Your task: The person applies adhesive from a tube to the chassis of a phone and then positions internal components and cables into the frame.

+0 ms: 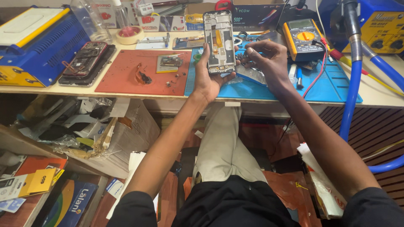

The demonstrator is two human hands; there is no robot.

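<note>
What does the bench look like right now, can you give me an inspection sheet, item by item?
Surface: pale workbench with a red mat and a blue mat.
Job's things: opened phone frame, upright.
Clutter: second opened phone, small circuit board, loose small parts, clear bottle, tape roll.
Grippers: left hand holds the phone frame; right hand pinches a small part beside it.
Cables: red and black multimeter leads; blue hose.
Surroundings: yellow multimeter, blue machine, boxes under the bench.

Bright, even overhead light on the bench — dimmer below, wide-angle bowing at edges.
</note>
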